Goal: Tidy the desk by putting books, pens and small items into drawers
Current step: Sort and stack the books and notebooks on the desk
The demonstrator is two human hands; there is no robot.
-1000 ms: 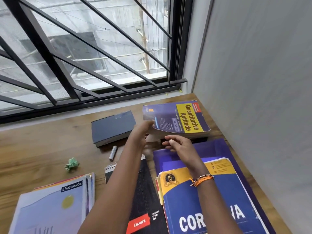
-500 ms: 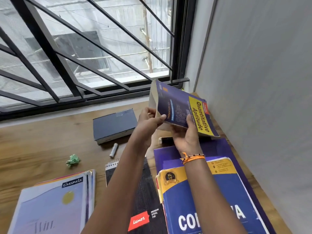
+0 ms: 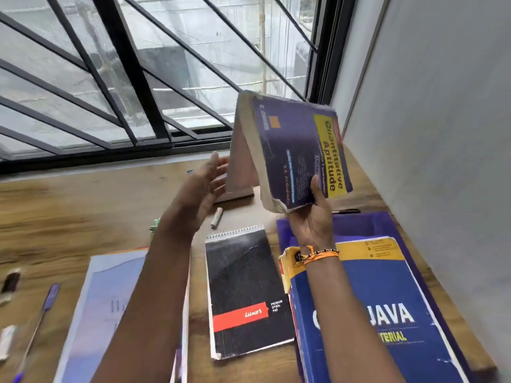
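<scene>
My right hand [image 3: 312, 217] grips the lower edge of the thick purple and yellow Quantitative Aptitude book [image 3: 293, 153] and holds it tilted up above the wooden desk [image 3: 69, 214]. My left hand [image 3: 203, 189] hovers just left of the book's page edges with straight, spread fingers and holds nothing. On the desk lie a black spiral pad [image 3: 246, 291], a blue Java book [image 3: 381, 316] on a purple folder [image 3: 367, 225], a pale notebook [image 3: 110, 305], a purple pen [image 3: 41, 316] and a small white cylinder [image 3: 216, 217].
A barred window [image 3: 138, 78] runs along the desk's far edge and a grey wall [image 3: 442, 161] bounds its right side. A green crumpled scrap [image 3: 155, 224] peeks out beside my left forearm. Small blurred items [image 3: 8, 288] lie at the left edge.
The book has risen higher off the desk. My left hand has let go of it and opened beside it; my right hand alone holds it now. The view has tilted down.
</scene>
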